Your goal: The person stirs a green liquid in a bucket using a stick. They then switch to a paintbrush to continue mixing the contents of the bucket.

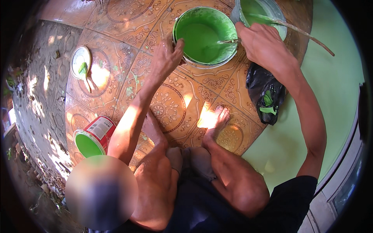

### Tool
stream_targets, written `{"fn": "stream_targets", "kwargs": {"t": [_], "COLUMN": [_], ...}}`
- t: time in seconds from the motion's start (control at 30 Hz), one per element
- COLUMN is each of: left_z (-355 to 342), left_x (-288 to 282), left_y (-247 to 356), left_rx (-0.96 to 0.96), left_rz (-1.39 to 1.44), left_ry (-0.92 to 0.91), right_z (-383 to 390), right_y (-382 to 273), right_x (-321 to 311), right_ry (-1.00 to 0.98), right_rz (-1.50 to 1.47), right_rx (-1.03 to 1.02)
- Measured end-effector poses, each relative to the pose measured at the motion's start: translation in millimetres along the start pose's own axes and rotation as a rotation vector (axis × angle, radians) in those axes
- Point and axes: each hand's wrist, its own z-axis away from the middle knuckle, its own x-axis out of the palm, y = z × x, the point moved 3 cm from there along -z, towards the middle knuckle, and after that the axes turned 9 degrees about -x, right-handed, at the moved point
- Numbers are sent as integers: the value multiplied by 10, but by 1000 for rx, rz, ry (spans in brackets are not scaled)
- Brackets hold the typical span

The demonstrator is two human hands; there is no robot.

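My left hand (166, 56) is closed on the left rim of a bucket (198, 39) of green liquid near the top centre. My right hand (256, 42) is closed at the bucket's right rim, its fingertips mostly hidden. A short paint-coated stick (227, 41) crosses into the bucket beside that hand. Behind my right hand stands a grey bucket (244, 7) with green liquid and a long stick (318, 40) across it. Below the right hand lies a crumpled black plastic bag (260, 93) with green inside.
Patterned orange tiles (167, 105) lie under my bare feet. At left are a round lid (77, 56) with a green-smeared tool and a tipped red-and-white tub (101, 132). Beyond are rough grey paving (39, 77) and, at right, a pale green surface (326, 85).
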Motion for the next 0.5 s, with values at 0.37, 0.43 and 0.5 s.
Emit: {"fn": "stream_targets", "kwargs": {"t": [0.37,0.43,0.5], "left_z": [443,490,543], "left_x": [-272,-314,-329], "left_y": [277,338,452], "left_rx": [196,208,271], "left_rz": [-277,-289,-356], "left_ry": [-49,-75,-72], "right_z": [141,154,143], "right_y": [-326,-508,-601], "right_x": [30,57,114], "right_ry": [31,17,72], "right_rz": [-25,114,89], "right_rx": [-121,-211,-164]}}
